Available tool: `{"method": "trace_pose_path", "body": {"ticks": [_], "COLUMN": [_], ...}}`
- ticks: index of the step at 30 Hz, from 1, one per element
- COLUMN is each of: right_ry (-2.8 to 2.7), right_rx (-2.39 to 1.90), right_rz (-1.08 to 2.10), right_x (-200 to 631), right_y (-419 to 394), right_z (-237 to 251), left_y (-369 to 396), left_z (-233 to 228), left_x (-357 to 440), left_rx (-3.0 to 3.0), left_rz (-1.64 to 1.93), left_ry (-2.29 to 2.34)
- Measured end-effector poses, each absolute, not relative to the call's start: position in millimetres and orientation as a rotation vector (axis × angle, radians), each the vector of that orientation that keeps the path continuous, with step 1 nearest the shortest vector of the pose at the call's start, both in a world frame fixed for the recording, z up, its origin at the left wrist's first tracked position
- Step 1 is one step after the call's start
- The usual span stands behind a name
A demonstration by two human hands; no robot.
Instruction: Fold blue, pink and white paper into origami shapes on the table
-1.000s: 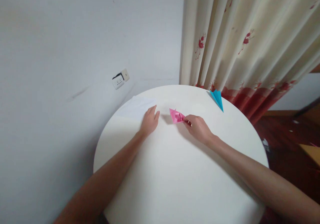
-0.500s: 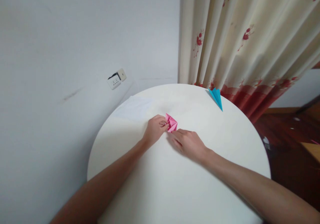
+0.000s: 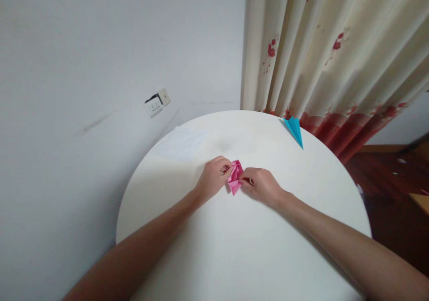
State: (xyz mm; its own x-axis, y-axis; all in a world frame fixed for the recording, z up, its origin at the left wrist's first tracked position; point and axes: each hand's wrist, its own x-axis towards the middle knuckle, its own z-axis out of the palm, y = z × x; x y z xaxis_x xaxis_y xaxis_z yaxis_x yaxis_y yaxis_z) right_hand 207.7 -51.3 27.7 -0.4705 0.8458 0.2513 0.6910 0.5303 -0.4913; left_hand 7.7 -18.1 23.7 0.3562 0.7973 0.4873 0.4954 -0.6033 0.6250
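Pink folded paper point(image 3: 235, 176), blue paper plane point(image 3: 295, 129), white table point(image 3: 234, 247)

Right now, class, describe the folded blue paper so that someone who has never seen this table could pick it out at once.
Start at the round white table in front of the cream curtain with red flowers. At the table's far right edge, next to the curtain's red hem, lies the blue folded paper. It is a narrow pointed dart that no hand touches, unlike the pink folded paper pinched between both hands.

We see a round white tabletop point(image 3: 234, 256) set against a pale wall, where a socket plate point(image 3: 156, 103) hangs askew. A blue folded paper point(image 3: 295, 130) lies near the far rim, a white sheet point(image 3: 182, 142) at left, beside a cream curtain point(image 3: 328, 46) with red flowers.
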Motion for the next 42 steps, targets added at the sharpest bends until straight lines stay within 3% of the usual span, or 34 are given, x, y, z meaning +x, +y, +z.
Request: {"method": "trace_pose_path", "body": {"ticks": [5,13,17,21,24,29,33,42], "right_ry": [-2.176,-2.002,-2.104,-2.299,-2.241,-1.539,-1.306,-1.05], "right_rx": [-1.193,-0.976,-0.854,-0.773,-0.764,-1.004,-0.913,-0.84], "right_rz": [0.35,0.208,0.14,0.134,0.386,0.984,1.402,1.74], "right_x": [208.2,211.4,215.8,219.4,219.4,213.3,202.7,186.7], "right_y": [-53.3,-52.0,-53.6,-53.9,-50.6,-45.2,-50.1,-67.1], "right_z": [25.0,23.4,28.1,33.8,33.6,29.4,28.8,30.0], "left_y": [-8.2,-7.0,-8.0,-4.7,-5.7,-18.7,-26.5,-33.0], "left_z": [20.6,22.1,24.9,26.3,25.9,30.3,34.0,36.6], "left_x": [2.8,3.6,5.8,0.9,-3.6,-3.6,1.1,6.4], "left_rx": [1.908,1.579,1.151,1.193,1.483,1.939,2.183,2.392], "left_rz": [1.359,1.368,1.422,1.528,1.627,1.614,1.621,1.679], "left_ry": [1.117,1.077,1.027,1.101,1.184,1.216,1.12,0.876]}}
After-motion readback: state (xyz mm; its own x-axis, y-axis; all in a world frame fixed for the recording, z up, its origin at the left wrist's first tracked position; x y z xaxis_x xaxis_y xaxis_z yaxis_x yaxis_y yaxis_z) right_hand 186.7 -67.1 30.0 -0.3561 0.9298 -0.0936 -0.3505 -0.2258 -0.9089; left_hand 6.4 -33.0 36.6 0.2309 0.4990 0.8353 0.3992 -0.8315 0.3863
